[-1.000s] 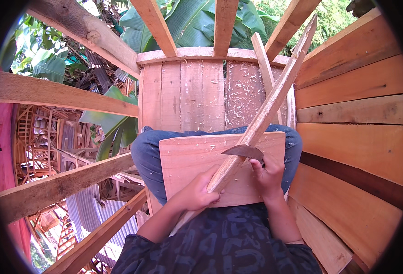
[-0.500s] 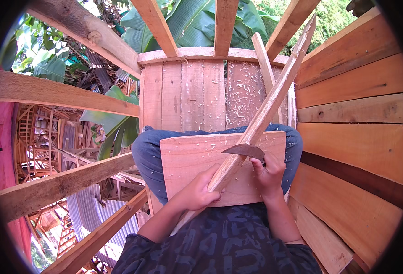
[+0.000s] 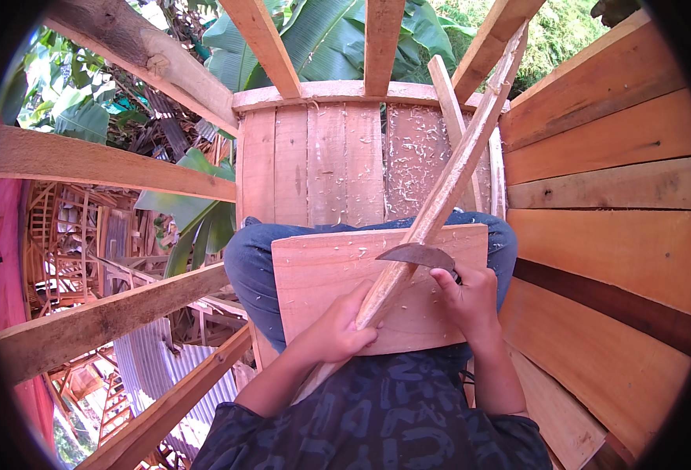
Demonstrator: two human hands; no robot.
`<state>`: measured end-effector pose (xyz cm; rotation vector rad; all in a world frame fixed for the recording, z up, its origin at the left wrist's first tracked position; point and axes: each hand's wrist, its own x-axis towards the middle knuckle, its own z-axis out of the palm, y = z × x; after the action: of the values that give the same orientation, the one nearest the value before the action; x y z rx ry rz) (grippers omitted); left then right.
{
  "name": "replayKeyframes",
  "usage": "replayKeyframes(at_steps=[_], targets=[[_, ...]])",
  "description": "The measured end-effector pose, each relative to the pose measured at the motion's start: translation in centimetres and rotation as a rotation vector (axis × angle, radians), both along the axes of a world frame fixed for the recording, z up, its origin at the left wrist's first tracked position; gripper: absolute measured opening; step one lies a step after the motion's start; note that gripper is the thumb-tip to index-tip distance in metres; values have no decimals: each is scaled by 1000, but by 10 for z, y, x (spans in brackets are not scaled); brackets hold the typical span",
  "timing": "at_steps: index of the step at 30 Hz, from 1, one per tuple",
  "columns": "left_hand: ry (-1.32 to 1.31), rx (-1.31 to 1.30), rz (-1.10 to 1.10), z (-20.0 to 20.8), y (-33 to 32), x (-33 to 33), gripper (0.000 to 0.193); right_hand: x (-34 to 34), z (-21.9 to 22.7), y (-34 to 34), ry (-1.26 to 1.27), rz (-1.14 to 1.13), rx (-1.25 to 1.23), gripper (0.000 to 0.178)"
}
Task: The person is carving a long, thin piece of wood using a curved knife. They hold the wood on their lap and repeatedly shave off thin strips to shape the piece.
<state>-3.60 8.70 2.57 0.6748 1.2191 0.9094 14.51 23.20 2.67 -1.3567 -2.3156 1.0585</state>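
A long, pale wooden stick (image 3: 459,174) lies slanting across my lap, its far end pointing up to the right and its near end against my shirt. My left hand (image 3: 343,327) is wrapped round its lower part. In my right hand (image 3: 470,298) is a curved knife (image 3: 420,254) with a dark, hooked blade. The blade lies crosswise over the stick, just beyond my left hand, its tip pointing left. The knife's handle is mostly hidden by my fingers. Beneath both hands, a flat wooden board (image 3: 322,270) rests on my thighs.
Beyond my knees is a plank floor (image 3: 326,164) strewn with wood shavings (image 3: 420,145). A thinner wooden strip (image 3: 449,98) leans at the far edge. Wooden rails (image 3: 126,309) stand on the left, with a drop behind them. A plank wall (image 3: 611,235) closes the right side.
The stick's far end has swung slightly to the left. My right hand has shifted a little, with the blade still across the stick. My left hand keeps its grip.
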Motion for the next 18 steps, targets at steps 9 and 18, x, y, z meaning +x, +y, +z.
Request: replayKeyframes(at_steps=[9,18], targets=[[-15,-37,53,3,2,2,61,-7,-30,-11,84,-49,329,50],[196,99,-17,-3,-2,14,46,19,10,36,244,-145,205,49]])
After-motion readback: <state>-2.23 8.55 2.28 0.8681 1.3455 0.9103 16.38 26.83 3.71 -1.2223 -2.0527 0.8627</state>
